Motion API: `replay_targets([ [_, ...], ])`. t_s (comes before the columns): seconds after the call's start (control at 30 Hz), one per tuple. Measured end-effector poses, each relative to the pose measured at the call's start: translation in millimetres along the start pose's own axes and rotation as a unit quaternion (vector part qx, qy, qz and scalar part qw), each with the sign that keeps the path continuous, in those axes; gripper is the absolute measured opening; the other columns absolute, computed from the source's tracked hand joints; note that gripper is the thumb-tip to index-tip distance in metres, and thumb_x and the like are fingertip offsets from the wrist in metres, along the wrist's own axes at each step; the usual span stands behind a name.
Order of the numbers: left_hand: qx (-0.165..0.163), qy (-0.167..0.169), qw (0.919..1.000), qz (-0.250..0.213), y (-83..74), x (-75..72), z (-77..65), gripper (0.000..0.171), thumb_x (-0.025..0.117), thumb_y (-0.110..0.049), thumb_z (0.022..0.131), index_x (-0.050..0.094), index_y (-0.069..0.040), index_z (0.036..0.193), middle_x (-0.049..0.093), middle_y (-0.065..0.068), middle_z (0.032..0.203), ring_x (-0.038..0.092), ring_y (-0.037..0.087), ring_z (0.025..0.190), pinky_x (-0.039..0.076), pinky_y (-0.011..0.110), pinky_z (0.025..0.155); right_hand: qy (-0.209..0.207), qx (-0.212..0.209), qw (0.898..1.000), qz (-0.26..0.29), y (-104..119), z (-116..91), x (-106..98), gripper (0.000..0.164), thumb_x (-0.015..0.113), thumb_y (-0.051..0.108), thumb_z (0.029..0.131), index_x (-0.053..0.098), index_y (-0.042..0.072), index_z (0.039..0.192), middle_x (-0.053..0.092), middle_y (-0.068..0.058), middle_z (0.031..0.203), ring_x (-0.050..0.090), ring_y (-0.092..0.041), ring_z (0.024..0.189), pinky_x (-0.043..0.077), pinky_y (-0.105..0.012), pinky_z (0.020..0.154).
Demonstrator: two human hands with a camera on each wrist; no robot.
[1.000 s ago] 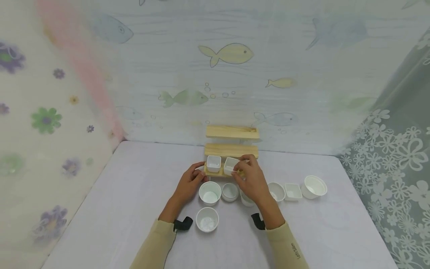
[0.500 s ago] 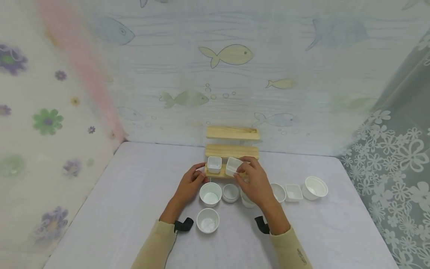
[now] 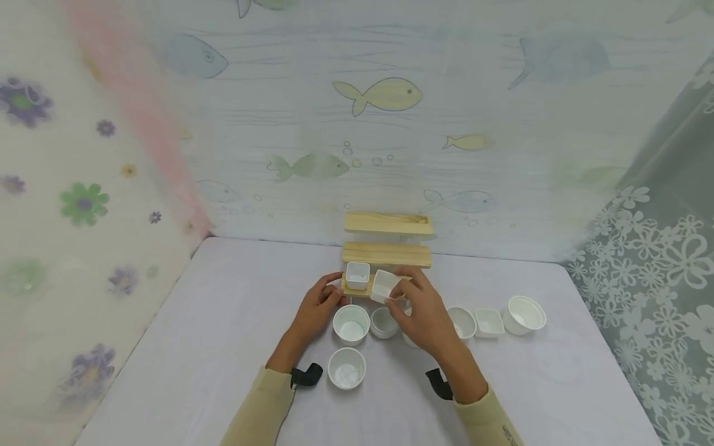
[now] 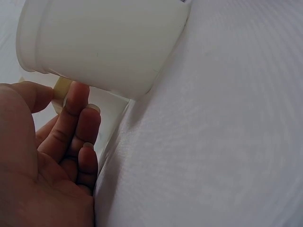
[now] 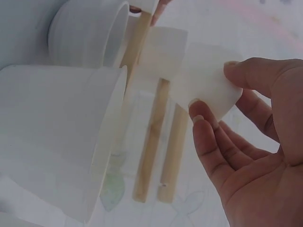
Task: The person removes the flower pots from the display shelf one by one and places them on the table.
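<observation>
A tiered wooden rack (image 3: 387,253) with pale shelves stands at the back of the table. My left hand (image 3: 313,311) pinches the left end of its lowest shelf between thumb and index finger; in the left wrist view, the wood (image 4: 61,89) shows between them. On that shelf's left part sits a small square white cup (image 3: 357,278). Just right of it, my right hand (image 3: 428,316) grips a second square white cup (image 3: 382,285) with thumb and fingertips. This cup (image 5: 207,75) is tilted; whether it touches the shelf I cannot tell.
In front of the rack stand round white bowls, among them one (image 3: 351,324) by my left hand and one (image 3: 347,368) nearer me. To the right are a round bowl (image 3: 462,322), a square dish (image 3: 489,323) and a deeper bowl (image 3: 524,314).
The square cup in my right hand has shifted slightly right, then back left and toward me, and its tilt has changed. My left hand keeps its grip on the shelf end.
</observation>
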State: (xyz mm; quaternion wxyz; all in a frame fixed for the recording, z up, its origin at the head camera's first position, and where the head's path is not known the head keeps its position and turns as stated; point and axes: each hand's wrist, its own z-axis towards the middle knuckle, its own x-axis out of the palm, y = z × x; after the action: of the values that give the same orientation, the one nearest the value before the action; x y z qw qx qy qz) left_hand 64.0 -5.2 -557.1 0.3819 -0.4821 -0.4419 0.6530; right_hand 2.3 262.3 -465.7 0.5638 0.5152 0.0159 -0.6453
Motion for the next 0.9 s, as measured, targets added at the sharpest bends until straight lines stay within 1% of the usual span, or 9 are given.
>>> replay_targets([
  [0.23,0.003,0.006,1.0000,0.005,4.4,-3.9,8.8,0.042,0.058,-0.018,0.111,0.053,-0.017,0.153,0.076,0.007,0.092,0.069,0.020,0.089,0.050,0.027,0.091,-0.005,-0.009,1.000,-0.011,4.2,4.2,2.9,0.021,0.084,0.008,0.090,0.064,0.014,0.090,0.059,-0.009,0.139,0.068,-0.019,0.102,0.059,-0.039,0.087],
  [0.47,0.012,0.015,0.9998,0.002,11.1,-7.5,17.2,0.043,0.059,-0.020,0.111,0.053,-0.017,0.153,0.076,0.002,0.092,0.070,0.018,0.089,0.051,0.028,0.091,-0.005,-0.010,1.000,-0.021,8.3,2.9,7.2,0.023,0.086,0.008,0.088,0.063,0.013,0.086,0.060,-0.008,0.139,0.065,-0.029,0.120,0.058,-0.043,0.089],
  [0.57,0.015,0.017,0.9997,0.000,13.6,-8.7,20.7,0.043,0.059,-0.020,0.111,0.054,-0.017,0.153,0.076,0.002,0.092,0.070,0.017,0.089,0.051,0.029,0.091,-0.003,-0.022,1.000,-0.023,8.7,0.1,9.5,0.024,0.086,0.009,0.087,0.063,0.012,0.086,0.061,-0.008,0.139,0.069,-0.025,0.109,0.059,-0.041,0.084],
  [0.67,0.015,0.019,0.9997,-0.005,14.1,-9.1,23.4,0.042,0.058,-0.020,0.111,0.054,-0.018,0.152,0.076,0.004,0.092,0.070,0.018,0.090,0.051,0.029,0.091,0.000,-0.033,0.999,-0.028,8.8,-3.7,10.1,0.025,0.086,0.008,0.087,0.062,0.012,0.086,0.061,-0.009,0.138,0.071,-0.021,0.100,0.059,-0.039,0.079],
  [0.8,0.013,0.021,0.9996,-0.010,13.9,-9.2,26.0,0.042,0.059,-0.019,0.111,0.054,-0.017,0.152,0.076,0.009,0.093,0.070,0.022,0.090,0.050,0.027,0.090,0.007,-0.038,0.999,-0.038,9.3,-9.9,8.9,0.027,0.087,0.009,0.085,0.060,0.013,0.085,0.061,-0.008,0.137,0.070,-0.021,0.102,0.059,-0.038,0.079],
  [0.9,0.015,0.020,0.9997,-0.004,14.6,-9.5,27.6,0.043,0.058,-0.016,0.111,0.052,-0.013,0.154,0.076,0.012,0.093,0.070,0.028,0.090,0.049,0.027,0.091,0.017,-0.042,0.998,-0.043,9.9,-14.8,7.9,0.029,0.089,0.010,0.082,0.060,0.015,0.084,0.061,-0.007,0.136,0.068,-0.017,0.097,0.057,-0.034,0.076],
])
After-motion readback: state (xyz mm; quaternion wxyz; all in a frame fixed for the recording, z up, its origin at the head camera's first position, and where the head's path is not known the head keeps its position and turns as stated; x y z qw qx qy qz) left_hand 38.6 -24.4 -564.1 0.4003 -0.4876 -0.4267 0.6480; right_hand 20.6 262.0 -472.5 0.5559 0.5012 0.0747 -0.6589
